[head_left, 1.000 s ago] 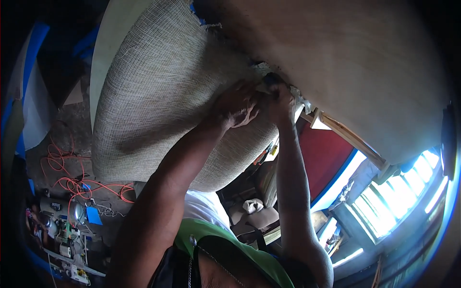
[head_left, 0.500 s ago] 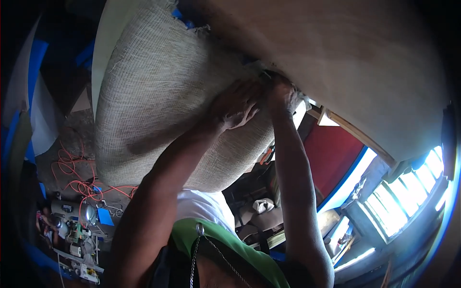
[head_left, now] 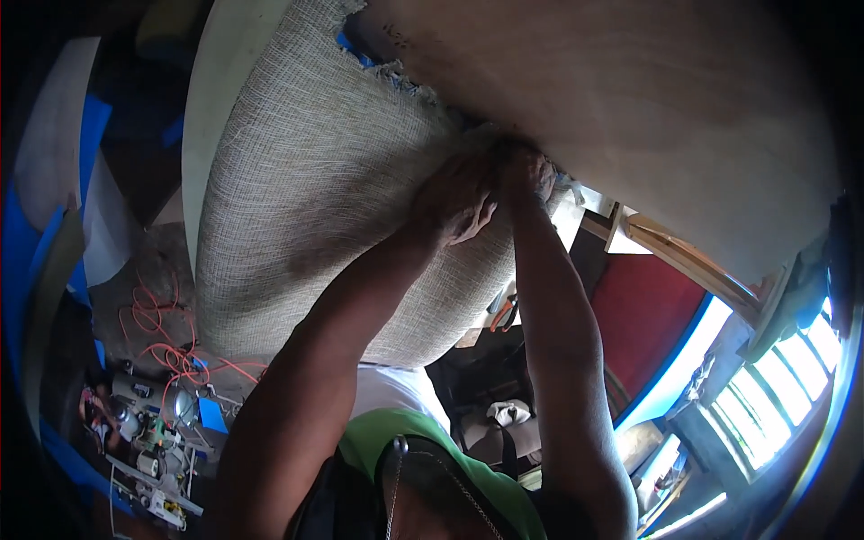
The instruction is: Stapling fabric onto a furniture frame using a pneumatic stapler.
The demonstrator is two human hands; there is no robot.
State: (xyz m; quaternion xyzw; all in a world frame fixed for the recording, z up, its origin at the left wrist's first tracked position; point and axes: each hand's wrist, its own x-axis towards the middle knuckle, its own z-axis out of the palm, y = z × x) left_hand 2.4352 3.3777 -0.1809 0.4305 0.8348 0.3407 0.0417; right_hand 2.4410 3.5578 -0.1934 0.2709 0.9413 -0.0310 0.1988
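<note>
A large padded piece is wrapped in grey-beige woven fabric (head_left: 297, 153), whose frayed upper edge runs along a smooth, pale brown panel (head_left: 666, 117). My right hand (head_left: 529, 171) is closed on the fabric's edge, right where it meets the panel. Beside it, almost touching, my left hand (head_left: 459, 200) is bent against the fabric with its thumb towards me. Its fingertips lie in dark shadow near the seam, and they seem curled on the cloth. A bit of blue shows under the frayed edge.
An orange hose (head_left: 166, 337) lies coiled on the floor at left, near an air compressor (head_left: 157, 396). Orange-handled pliers (head_left: 506, 310) sit below my right forearm. A red panel with a blue edge (head_left: 643, 310) and a bright barred window (head_left: 774, 387) are at right.
My left hand has moved in against my right hand, its fingers going from spread on the fabric to curled. The whole view has shifted slightly; my right hand keeps its grip.
</note>
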